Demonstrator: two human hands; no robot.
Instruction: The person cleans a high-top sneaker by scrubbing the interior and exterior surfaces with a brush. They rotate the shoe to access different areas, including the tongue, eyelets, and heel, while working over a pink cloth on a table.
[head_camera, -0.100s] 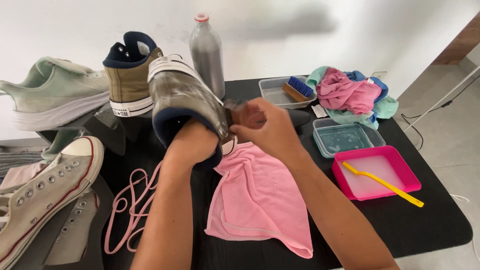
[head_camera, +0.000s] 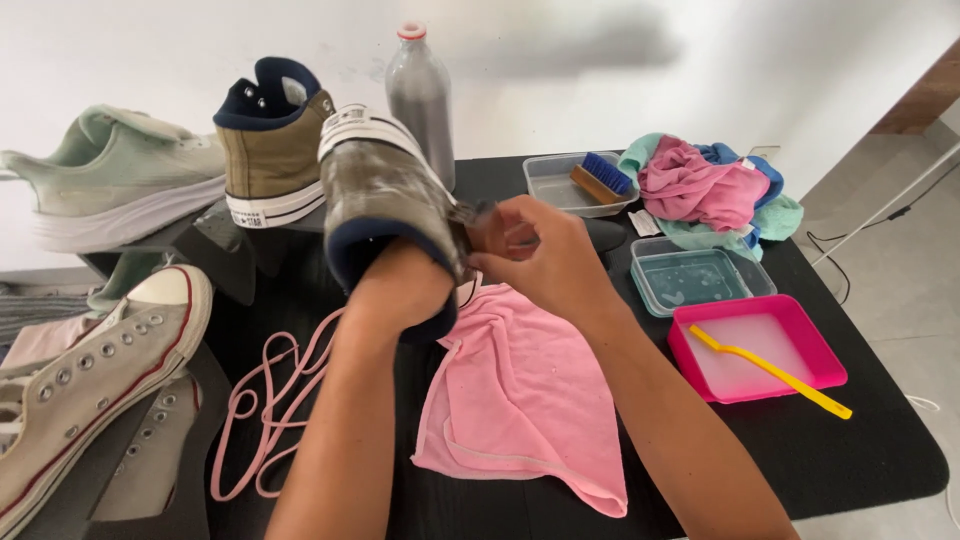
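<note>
Head view: left hand (head_camera: 400, 285) is shoved inside an olive high-top shoe (head_camera: 385, 195), holding it up above the counter (head_camera: 860, 450) middle; its fingers are hidden, so cannot tell how the grip sits. Right hand (head_camera: 545, 260) is pinched together on the shoe's side, fingertips touching the canvas. Pink cloth (head_camera: 525, 400) lies flat just below the hands. Pink laces (head_camera: 265, 400) lie toward the left edge. Pink tray (head_camera: 800, 320) with yellow toothbrush (head_camera: 770, 372) near the right edge, clear tub (head_camera: 700, 278) behind it. Grey bottle (head_camera: 420, 95) stands at the back edge.
</note>
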